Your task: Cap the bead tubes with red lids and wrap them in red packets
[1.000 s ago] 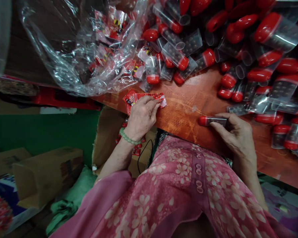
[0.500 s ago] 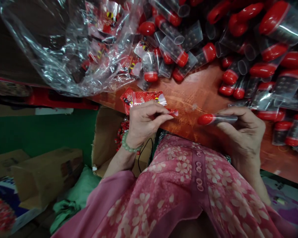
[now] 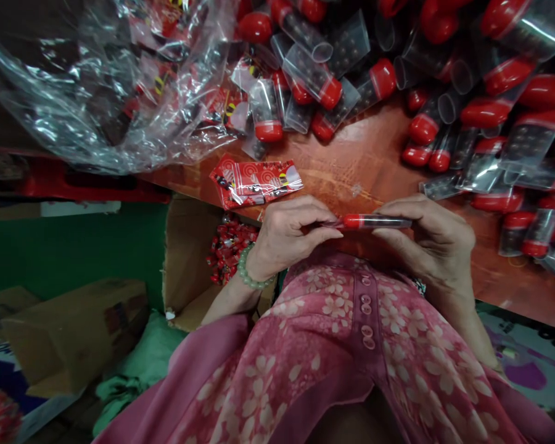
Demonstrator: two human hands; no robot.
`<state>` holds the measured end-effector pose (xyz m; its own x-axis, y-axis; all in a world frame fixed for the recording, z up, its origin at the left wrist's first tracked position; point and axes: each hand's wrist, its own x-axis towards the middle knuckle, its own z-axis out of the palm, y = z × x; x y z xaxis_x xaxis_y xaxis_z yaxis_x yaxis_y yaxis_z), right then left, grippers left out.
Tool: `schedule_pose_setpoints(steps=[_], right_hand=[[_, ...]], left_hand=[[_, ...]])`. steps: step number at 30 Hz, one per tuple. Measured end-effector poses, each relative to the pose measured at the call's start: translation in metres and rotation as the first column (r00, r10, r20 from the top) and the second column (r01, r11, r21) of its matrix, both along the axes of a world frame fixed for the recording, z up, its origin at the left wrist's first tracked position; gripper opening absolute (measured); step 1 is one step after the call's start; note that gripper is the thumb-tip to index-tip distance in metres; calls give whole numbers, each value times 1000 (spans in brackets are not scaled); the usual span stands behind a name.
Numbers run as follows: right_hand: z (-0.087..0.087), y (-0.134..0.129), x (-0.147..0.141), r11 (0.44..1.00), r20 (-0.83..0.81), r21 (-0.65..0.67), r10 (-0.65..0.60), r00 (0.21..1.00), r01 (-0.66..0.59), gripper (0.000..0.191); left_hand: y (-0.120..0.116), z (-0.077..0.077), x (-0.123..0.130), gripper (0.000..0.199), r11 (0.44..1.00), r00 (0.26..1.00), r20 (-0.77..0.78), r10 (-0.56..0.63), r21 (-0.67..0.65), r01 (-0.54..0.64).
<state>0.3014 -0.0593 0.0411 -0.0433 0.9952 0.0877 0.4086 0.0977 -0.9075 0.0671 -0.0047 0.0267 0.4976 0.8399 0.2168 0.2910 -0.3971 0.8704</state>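
Note:
My right hand [image 3: 430, 240] pinches the clear end of a slim tube [image 3: 379, 221] with a red cap, which lies level and points left. The red cap touches a small red and pink wrapper [image 3: 332, 224] in the fingertips of my left hand [image 3: 293, 237]; the fingers cover most of that wrapper. Behind my left hand, printed red packets [image 3: 261, 180] lie overlapped on the orange-brown table [image 3: 346, 160]. Red-capped clear tubes [image 3: 312, 77] with small dark balls inside are heaped along the far side and the right.
A clear plastic bag [image 3: 115, 129] with red packets spreads over the far left. Below the table's left edge stands an open cardboard box [image 3: 185, 259] with small red items [image 3: 229, 246]. More cardboard boxes [image 3: 78, 333] and a green cloth [image 3: 152, 351] are at the lower left.
My right hand has moved left with the tube, and its red cap now meets the wrapper in my left hand. My left hand has shifted slightly right, and the whole view has shifted a little.

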Motion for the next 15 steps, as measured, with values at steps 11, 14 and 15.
schedule_pose_setpoints(steps=[11, 14, 15], right_hand=[[-2, -8, 5, 998, 89, 19, 51, 995, -53, 11], [-2, -6, 9, 990, 128, 15, 136, 983, -138, 9], [-1, -5, 10, 986, 136, -13, 166, 977, -166, 9]], left_hand=[[-4, -6, 4, 22, 991, 998, -23, -53, -125, 49], [-5, -11, 3, 21, 990, 995, -41, -90, -110, 85], [-6, -12, 3, 20, 991, 994, -45, -103, -95, 98]])
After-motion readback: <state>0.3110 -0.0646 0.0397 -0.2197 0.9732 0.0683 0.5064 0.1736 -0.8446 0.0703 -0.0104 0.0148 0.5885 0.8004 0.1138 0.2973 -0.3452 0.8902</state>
